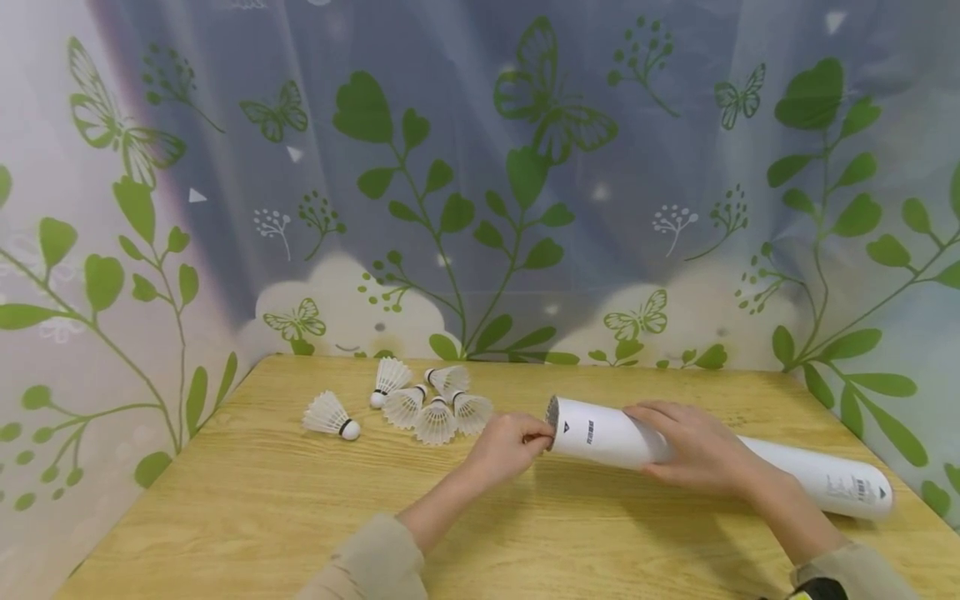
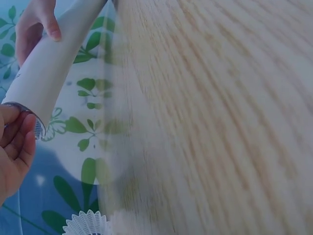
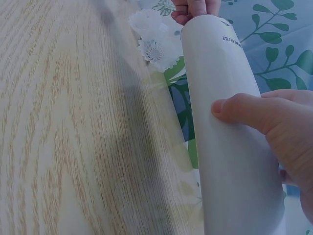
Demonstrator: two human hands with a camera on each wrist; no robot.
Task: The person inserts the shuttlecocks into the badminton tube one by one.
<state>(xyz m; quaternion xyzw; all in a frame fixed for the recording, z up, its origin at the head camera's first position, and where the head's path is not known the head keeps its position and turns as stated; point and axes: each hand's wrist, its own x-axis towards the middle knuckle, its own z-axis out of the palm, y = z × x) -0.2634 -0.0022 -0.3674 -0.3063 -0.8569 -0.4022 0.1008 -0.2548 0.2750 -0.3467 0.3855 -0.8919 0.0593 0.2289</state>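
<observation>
Head view shows the white tube point(image 1: 607, 435) over the counter point(image 1: 300, 517). The right hand point(image 1: 701, 448) has a wrapped grip: best keep it steady, not squashy. The left hand point(image 1: 501, 450) bends its fingers at the open end; I can't tell what they pinch, so go gently. Shuttlecocks point(image 1: 435, 422) lie nearby.

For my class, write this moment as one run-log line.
right hand grips white tube | left hand at tube's left end, hold unclear | six shuttlecocks on wooden table, left of tube
</observation>
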